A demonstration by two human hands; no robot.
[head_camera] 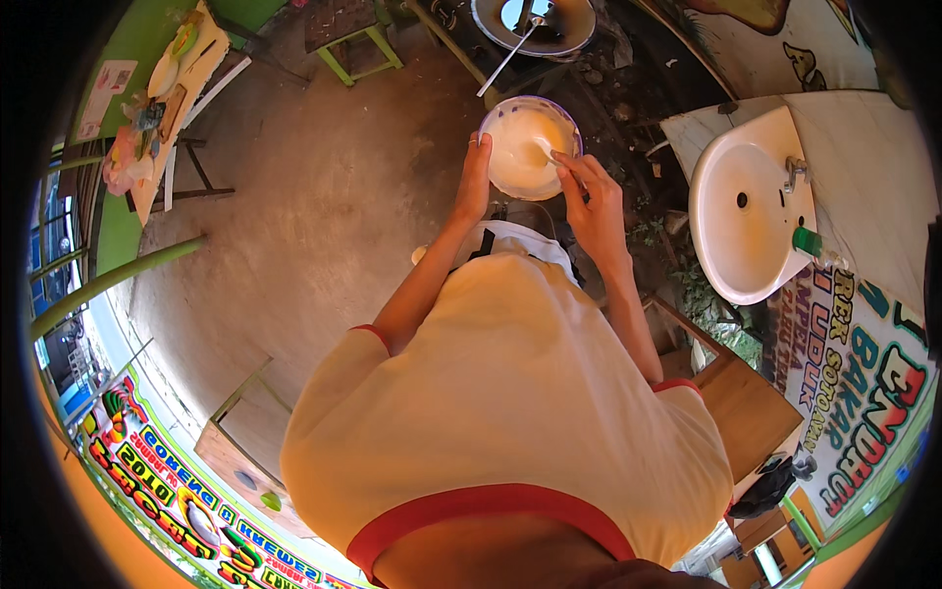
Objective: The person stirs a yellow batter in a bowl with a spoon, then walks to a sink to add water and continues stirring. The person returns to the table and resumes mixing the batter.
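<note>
A round white bowl (508, 168) with a bluish-purple rim is held out in front of my body. My left hand (475, 177) grips its left side, the thumb at the rim. A pale, creamy batter-like mixture (526, 136) lies inside and coats the wall. My right hand (592, 191) pinches the handle of a spoon (544, 147), whose end dips into the mixture. Beyond the bowl stands a wide metal wok (574, 44), with a long-handled metal ladle or turner (508, 62) leaning across its near rim. What heats the wok is hidden.
To the right, a white washbasin (714, 213) with a tap (795, 173) and a green-capped bottle (807, 241) is set in a pale counter (846, 140). A cluttered table (199, 59) stands far left, a wooden stool (342, 26) at the back. Printed banners (846, 383) hang around.
</note>
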